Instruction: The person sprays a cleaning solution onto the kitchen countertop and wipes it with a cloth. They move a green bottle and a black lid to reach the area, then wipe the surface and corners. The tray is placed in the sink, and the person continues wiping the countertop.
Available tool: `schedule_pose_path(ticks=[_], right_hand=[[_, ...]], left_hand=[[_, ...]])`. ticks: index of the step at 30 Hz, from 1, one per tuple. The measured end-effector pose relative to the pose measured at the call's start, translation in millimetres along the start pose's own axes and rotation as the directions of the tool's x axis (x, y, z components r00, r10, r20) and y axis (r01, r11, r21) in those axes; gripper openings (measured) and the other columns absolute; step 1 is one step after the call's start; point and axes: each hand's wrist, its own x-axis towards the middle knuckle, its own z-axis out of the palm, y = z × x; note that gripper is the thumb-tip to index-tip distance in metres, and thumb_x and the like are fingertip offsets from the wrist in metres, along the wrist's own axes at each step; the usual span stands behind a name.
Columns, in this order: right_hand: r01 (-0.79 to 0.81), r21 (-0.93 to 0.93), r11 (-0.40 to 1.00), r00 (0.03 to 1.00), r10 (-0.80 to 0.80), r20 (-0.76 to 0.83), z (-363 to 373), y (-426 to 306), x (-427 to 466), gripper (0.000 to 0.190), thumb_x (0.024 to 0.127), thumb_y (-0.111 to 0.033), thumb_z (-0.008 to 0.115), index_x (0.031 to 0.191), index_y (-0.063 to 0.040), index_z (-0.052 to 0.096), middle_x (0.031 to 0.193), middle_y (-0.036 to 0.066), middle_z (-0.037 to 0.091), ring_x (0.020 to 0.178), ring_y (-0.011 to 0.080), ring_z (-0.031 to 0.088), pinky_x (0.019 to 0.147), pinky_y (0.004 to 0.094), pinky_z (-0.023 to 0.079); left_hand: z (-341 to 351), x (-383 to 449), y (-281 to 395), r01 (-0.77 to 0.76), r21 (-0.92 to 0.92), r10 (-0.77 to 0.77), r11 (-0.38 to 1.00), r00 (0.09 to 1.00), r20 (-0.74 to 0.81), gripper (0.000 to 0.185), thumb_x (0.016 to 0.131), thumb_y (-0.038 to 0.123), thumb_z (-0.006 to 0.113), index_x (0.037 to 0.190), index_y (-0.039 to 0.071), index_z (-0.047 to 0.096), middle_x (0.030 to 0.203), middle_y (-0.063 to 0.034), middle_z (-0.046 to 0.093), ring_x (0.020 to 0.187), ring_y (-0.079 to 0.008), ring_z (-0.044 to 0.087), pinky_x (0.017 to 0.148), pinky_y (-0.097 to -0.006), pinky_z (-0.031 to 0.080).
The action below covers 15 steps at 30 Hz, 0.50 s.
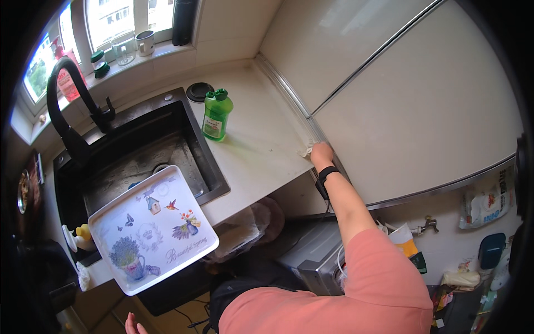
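My right hand is closed around a crumpled white cloth or tissue at the right end of the pale countertop. It presses there beside the metal track below the white sliding panels. A black band circles that wrist. Only a few fingers of my left hand show at the bottom left, extended and with nothing visible in them; the palm is cut off. Up the counter from my right hand stands a green dish-soap bottle with its cap on.
A white printed tray rests tilted across the front rim of the black sink, under a black faucet. A black round lid lies behind the bottle. Below the counter are a plastic-bagged bin and a grey metal appliance.
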Motion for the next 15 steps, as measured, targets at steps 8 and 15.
schedule_pose_path(ticks=[8, 15], right_hand=[[0.138, -0.059, 0.989, 0.974, -0.147, -0.173, 7.7, -47.2, 56.1, 0.019, 0.085, -0.007, 0.051, 0.089, -0.004, 0.069, 0.095, 0.017, 0.065, 0.087, 0.0297, 0.065, 0.070, 0.0350, 0.053], [0.129, -0.188, 0.974, 0.986, -0.146, -0.082, -2.1, -123.5, 139.6, 0.017, 0.085, -0.008, 0.054, 0.084, -0.005, 0.070, 0.094, 0.015, 0.067, 0.086, 0.0279, 0.066, 0.066, 0.0336, 0.054]], left_hand=[[2.9, 7.8, 12.6, -0.001, 0.082, 0.001, 0.997, 1.000, 0.001, 0.033, 0.090, 0.013, 0.050, 0.118, -0.003, 0.055, 0.118, -0.0177, 0.057, 0.110, -0.0285, 0.053, 0.096, -0.0366, 0.039], [29.6, 30.0, 31.0, 0.119, 0.107, -0.123, 0.987, 0.992, 0.034, 0.033, 0.089, 0.012, 0.050, 0.118, -0.003, 0.055, 0.118, -0.0184, 0.056, 0.110, -0.0285, 0.053, 0.095, -0.0366, 0.040]])
